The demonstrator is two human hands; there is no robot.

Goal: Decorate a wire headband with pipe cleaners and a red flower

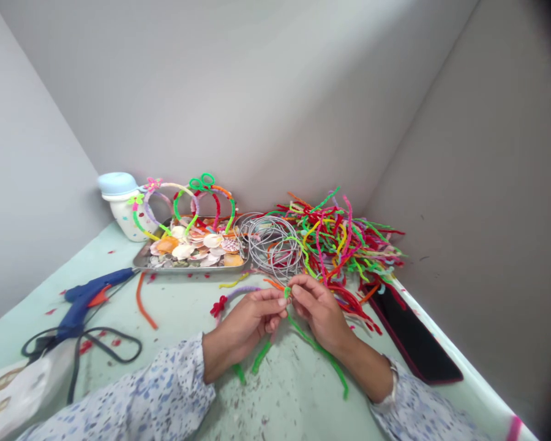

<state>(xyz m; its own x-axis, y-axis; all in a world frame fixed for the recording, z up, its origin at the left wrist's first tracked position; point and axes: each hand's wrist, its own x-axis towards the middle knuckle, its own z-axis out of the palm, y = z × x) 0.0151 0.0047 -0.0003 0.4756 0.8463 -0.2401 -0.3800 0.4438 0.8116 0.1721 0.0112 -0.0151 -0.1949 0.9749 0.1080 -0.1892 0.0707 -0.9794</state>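
Both hands meet over the middle of the table, fingertips close together. My left hand (250, 318) pinches a green pipe cleaner (319, 349) near a small bent or looped bit at its top. My right hand (319, 309) pinches the same bit from the other side. One long green end hangs down to the right under my right hand, and shorter green ends show below my left hand. Behind my left hand lies a headband wrapped in lilac and pink, with a red flower (219, 305) on it; my hand partly hides it.
A metal tray (190, 269) of shells holds several wrapped headbands (183, 205). Beside it are coiled wire hoops (275, 248) and a heap of pipe cleaners (340, 239). A blue glue gun (80, 303) lies left, a white jar (126, 211) stands behind, and a black flat object (416, 334) lies right.
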